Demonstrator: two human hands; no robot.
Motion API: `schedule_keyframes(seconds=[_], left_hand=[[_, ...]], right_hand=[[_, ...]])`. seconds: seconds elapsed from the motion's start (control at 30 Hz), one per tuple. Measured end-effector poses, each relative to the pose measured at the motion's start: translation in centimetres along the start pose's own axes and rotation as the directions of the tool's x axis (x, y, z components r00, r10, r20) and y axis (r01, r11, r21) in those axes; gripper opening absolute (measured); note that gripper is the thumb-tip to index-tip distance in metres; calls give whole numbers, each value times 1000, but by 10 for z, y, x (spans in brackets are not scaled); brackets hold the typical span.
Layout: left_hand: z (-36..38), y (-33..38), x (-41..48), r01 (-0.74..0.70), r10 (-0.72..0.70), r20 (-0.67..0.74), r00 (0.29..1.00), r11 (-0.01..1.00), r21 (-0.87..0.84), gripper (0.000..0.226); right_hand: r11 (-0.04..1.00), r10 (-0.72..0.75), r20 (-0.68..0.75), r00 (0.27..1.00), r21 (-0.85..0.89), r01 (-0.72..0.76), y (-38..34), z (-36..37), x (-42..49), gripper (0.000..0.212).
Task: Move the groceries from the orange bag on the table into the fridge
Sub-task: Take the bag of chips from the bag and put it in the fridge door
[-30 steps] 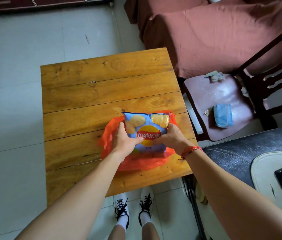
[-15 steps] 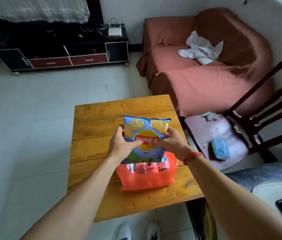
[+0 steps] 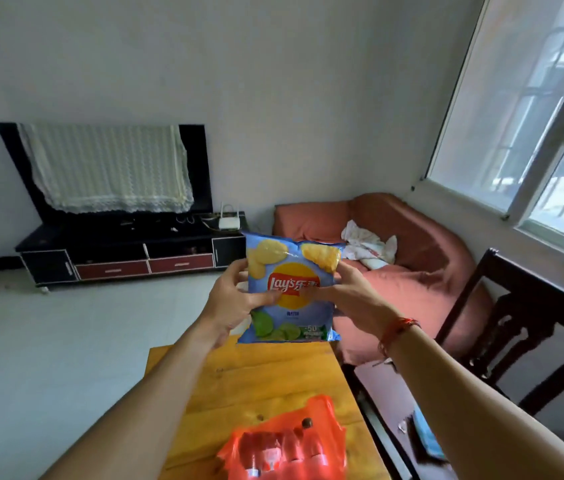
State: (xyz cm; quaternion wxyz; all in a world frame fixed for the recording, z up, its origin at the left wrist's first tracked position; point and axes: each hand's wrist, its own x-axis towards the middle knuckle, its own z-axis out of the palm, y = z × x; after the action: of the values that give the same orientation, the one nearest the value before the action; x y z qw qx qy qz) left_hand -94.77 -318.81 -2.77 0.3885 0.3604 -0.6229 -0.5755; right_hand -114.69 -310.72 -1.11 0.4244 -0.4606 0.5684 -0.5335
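A blue bag of Lay's chips (image 3: 291, 289) is held upright in the air above the far end of the wooden table (image 3: 256, 379). My left hand (image 3: 235, 299) grips its left side and my right hand (image 3: 349, 296) grips its right side. The orange bag (image 3: 287, 445) lies on the near part of the table, below my arms. Through its thin plastic I see several red-labelled bottles, and one dark bottle cap pokes out at the top. No fridge is in view.
A dark wooden chair (image 3: 502, 341) stands right of the table, with a blue packet (image 3: 426, 434) on its seat. Beyond are a red-covered sofa (image 3: 412, 265), a black TV cabinet (image 3: 128, 251) with a cloth-draped screen, open tiled floor at left, and a window at right.
Both hands have lifted the chips out of the orange bag and raised them well above the table. The view has tilted up from the tabletop to the room.
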Motion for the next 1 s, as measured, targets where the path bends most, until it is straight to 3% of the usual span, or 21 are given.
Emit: schedule_keyframes(seconds=[0.27, 0.43, 0.57, 1.0], left_hand=[[-5, 85, -9, -116, 125, 132, 983, 991, -73, 52], [-10, 114, -19, -201, 207, 70, 976, 976, -81, 47], [-10, 122, -29, -240, 245, 47, 969, 967, -91, 45], [-20, 132, -40, -293, 290, -53, 956, 954, -57, 42]], right_hand=[[984, -173, 38, 984, 46, 171, -91, -5, -17, 51], [985, -168, 115, 979, -16, 171, -116, -6, -24, 51], [978, -206, 99, 973, 8, 206, -118, -4, -23, 53], [971, -238, 146, 960, 39, 235, -123, 8, -22, 49]])
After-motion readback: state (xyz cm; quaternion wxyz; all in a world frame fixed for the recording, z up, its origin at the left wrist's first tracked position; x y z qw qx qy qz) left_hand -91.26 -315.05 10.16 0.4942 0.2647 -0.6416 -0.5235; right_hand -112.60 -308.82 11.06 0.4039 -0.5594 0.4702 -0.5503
